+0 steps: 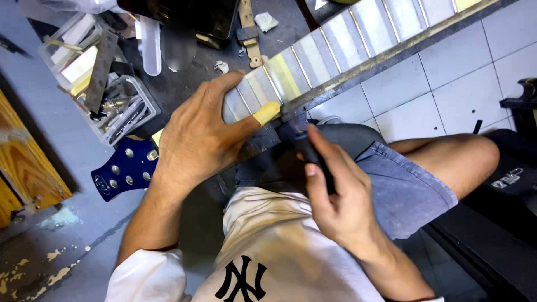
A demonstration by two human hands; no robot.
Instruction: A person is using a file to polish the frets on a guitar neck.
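A cluttered workshop corner over a pale tiled floor.

The white tiled floor point(447, 72) fills the upper right, its grout lines dark. Left of it stands the dark desk point(190, 78), scuffed and dusty. Left of the desk, the ground turns to grey concrete point(67, 223) with flaking paint, and a varnished wooden panel point(25, 162) leans at the far left edge. Light is even and soft.

Blue headstock, taped neck, white tiles
The guitar neck point(335, 53) is striped in pale grey and yellowish tape; headstock point(126, 168) glossy dark blue with silver pegs; shorts point(403, 190) faded blue-grey
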